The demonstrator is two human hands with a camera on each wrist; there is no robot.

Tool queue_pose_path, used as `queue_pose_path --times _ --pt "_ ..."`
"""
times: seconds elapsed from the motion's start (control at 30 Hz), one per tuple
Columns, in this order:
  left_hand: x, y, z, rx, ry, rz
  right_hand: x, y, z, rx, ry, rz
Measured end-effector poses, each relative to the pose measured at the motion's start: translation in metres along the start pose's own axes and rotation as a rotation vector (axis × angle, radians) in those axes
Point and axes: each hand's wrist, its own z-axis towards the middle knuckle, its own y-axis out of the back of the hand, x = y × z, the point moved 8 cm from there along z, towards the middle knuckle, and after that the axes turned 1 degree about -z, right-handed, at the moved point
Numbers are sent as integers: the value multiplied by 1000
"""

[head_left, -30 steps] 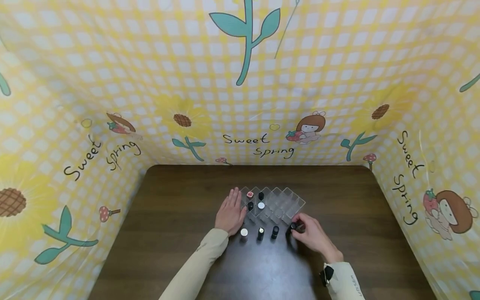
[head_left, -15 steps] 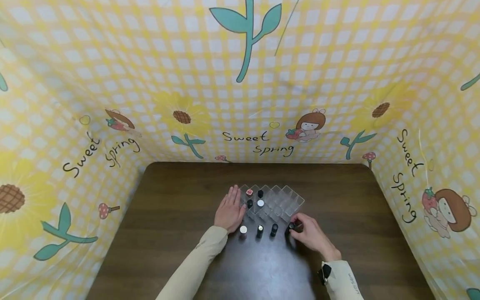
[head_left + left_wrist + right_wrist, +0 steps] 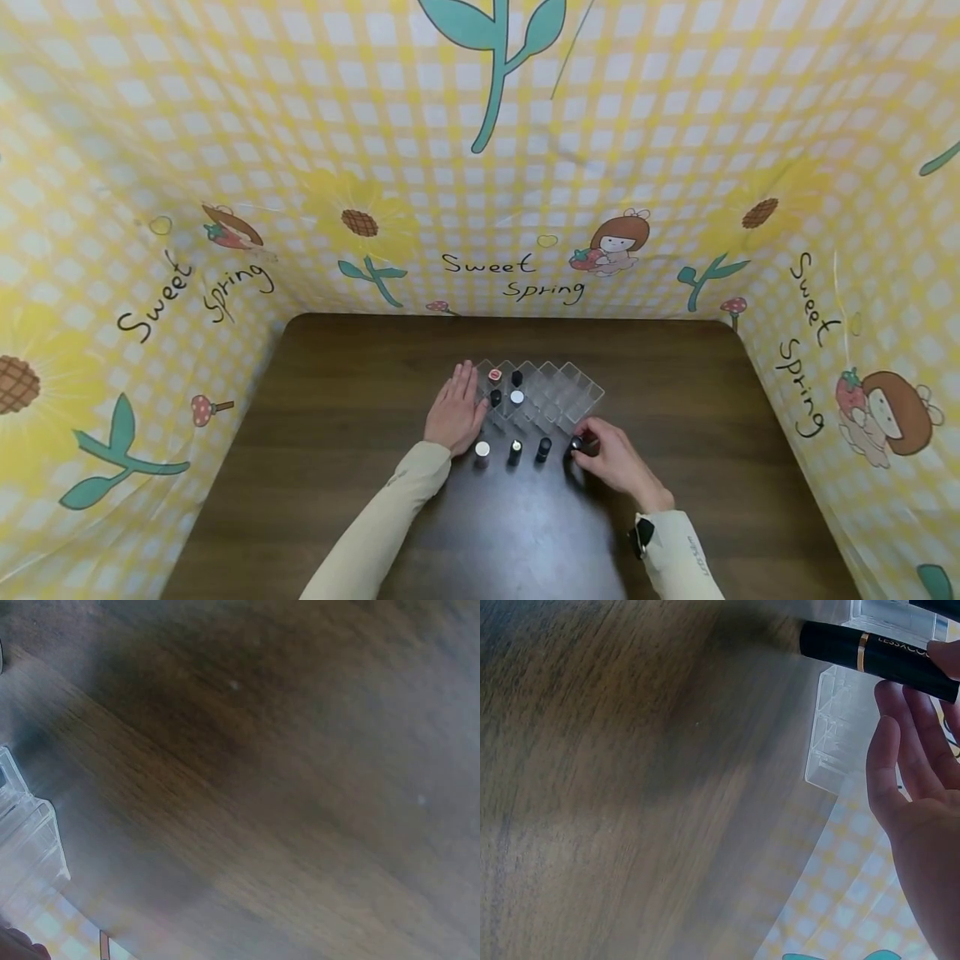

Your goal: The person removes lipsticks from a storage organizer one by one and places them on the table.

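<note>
Black lipstick-like tube with a gold band [image 3: 877, 660] is pinched between the thumb and fingers of the right hand [image 3: 617, 457], just beside the near right corner of a clear divided organizer [image 3: 555, 392] on a dark wooden desk [image 3: 360, 400]; whether its base touches the desk cannot be told. Held near one end, it leaves the banded part uncovered, likely for easy steering. The left hand [image 3: 452, 414] lies with fingers straight along the organizer's left side, apparently bracing it. Three standing tubes [image 3: 514, 452] form a spaced row nearby, probably easy to pick singly; four capped tubes [image 3: 517, 398] sit upright in separate left-end compartments.
</note>
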Motion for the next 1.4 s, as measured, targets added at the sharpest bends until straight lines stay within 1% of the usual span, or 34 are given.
queue_pose_path --times 0.13,0.4,0.53,0.63,0.8,1.1,1.3,1.4 --pt "1 -1 0 1 2 -7 0 1 0 -3 -4 -10" --pt "0 1 -1 24 7 -10 0 3 1 -4 -31 -2" --pt "-1 1 -1 23 6 -15 0 7 1 -15 -58 8" --pt "-1 2 0 13 0 -14 1 13 2 -46 -68 9" --pt "-2 2 0 13 -1 -12 5 24 5 -131 -29 9" --pt "-2 1 -1 35 6 -11 18 36 14 -238 45 37" --pt "-2 2 -1 18 7 -9 33 44 25 -290 88 46" --pt "-2 2 -1 12 2 -8 39 46 30 -299 93 48"
